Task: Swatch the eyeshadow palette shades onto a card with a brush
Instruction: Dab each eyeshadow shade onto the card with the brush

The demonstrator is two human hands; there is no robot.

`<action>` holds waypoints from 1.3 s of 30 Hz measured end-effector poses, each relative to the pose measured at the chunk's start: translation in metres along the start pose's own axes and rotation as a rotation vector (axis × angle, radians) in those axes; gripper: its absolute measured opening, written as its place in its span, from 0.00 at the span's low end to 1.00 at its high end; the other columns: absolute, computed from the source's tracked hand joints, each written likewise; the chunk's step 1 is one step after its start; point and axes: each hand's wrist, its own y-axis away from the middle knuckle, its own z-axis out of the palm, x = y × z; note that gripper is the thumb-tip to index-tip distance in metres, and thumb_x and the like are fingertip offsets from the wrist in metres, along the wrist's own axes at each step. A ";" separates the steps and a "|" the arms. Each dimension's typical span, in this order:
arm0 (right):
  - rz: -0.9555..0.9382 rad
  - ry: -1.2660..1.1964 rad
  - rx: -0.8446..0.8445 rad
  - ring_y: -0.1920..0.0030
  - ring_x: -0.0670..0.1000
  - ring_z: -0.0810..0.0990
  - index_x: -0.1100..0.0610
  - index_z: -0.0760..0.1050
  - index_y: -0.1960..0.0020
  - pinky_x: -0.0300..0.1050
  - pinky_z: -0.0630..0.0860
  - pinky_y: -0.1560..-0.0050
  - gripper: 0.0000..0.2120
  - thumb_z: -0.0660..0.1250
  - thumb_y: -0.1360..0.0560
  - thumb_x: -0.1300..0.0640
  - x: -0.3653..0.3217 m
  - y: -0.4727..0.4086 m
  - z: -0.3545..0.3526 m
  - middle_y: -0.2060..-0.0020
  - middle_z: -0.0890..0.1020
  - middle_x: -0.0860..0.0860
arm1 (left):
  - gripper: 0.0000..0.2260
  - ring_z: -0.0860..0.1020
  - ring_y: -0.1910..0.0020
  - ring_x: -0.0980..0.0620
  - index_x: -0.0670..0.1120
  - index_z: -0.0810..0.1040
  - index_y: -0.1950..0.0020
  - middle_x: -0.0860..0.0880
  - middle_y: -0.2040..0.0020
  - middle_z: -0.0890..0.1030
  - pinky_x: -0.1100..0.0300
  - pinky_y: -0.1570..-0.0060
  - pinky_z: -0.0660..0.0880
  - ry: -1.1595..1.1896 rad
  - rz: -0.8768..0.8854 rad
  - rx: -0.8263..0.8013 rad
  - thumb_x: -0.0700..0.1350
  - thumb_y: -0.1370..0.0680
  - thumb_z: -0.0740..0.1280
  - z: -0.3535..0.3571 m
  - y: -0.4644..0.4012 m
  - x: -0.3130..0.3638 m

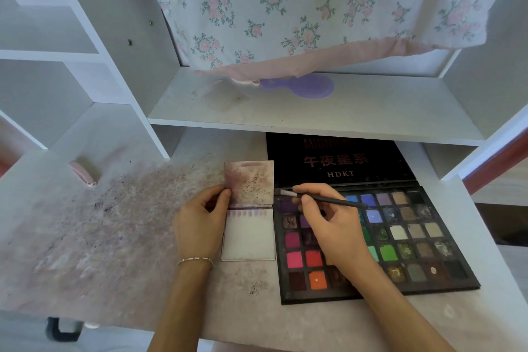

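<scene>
Although a short row of pale purple swatches already runs along the top edge of the lower card leaf, most of that leaf is bare white, so the task appears to be in its early part, with the great majority of the palette's shades not yet laid down. From left to right: the surface (pixel 100 237) is dusted with purplish powder; the left hand (pixel 200 223), a bracelet (pixel 195 260) at its wrist, pinches the left edge of the card (pixel 248 234) between thumb and curled fingers, at the fold between the two leaves. The upper leaf (heavily stained and speckled with pigment) stands tilted up from this fold, while the lower leaf lies flat on the surface, just beside the left edge of the eyeshadow palette (pixel 400 240). The right hand (pixel 334 226) hovers over the palette's left columns and grips the brush (pixel 328 199) in a pencil hold, fingers curled round the dark handle. The pale bristle tip points left and lies near the card's upper right corner, just above the purple pans at the palette's top left corner; whether it touches pan or card cannot be told. The palette's lid lies open behind it, partly under the shelf (pixel 314 111). The hands are thus apart, one on either side of the card's right edge.
</scene>
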 end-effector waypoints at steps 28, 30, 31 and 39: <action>0.131 0.337 0.561 0.61 0.29 0.74 0.52 0.71 0.54 0.20 0.67 0.67 0.06 0.60 0.23 0.62 0.029 0.017 -0.127 0.63 0.76 0.42 | 0.07 0.75 0.59 0.55 0.45 0.82 0.51 0.54 0.59 0.78 0.62 0.57 0.68 -0.049 0.020 -0.001 0.44 0.26 0.68 0.001 -0.002 -0.003; 0.140 0.361 0.551 0.62 0.28 0.74 0.54 0.72 0.53 0.20 0.67 0.68 0.05 0.60 0.23 0.62 0.029 0.017 -0.126 0.64 0.76 0.42 | 0.07 0.75 0.59 0.54 0.45 0.82 0.51 0.54 0.58 0.79 0.61 0.56 0.68 -0.050 0.020 0.003 0.44 0.26 0.68 0.001 -0.001 -0.002; 0.141 0.374 0.551 0.62 0.28 0.73 0.55 0.72 0.53 0.20 0.67 0.68 0.05 0.60 0.23 0.62 0.030 0.017 -0.126 0.64 0.75 0.42 | 0.07 0.75 0.59 0.53 0.44 0.82 0.51 0.53 0.58 0.79 0.60 0.56 0.68 -0.049 0.019 0.002 0.44 0.26 0.68 0.001 -0.001 -0.002; 0.146 0.398 0.528 0.61 0.27 0.73 0.54 0.71 0.52 0.20 0.67 0.69 0.05 0.60 0.23 0.62 0.031 0.017 -0.127 0.64 0.75 0.41 | 0.06 0.75 0.59 0.53 0.44 0.82 0.52 0.53 0.60 0.78 0.60 0.56 0.67 -0.053 0.024 0.006 0.44 0.26 0.68 0.001 -0.001 -0.001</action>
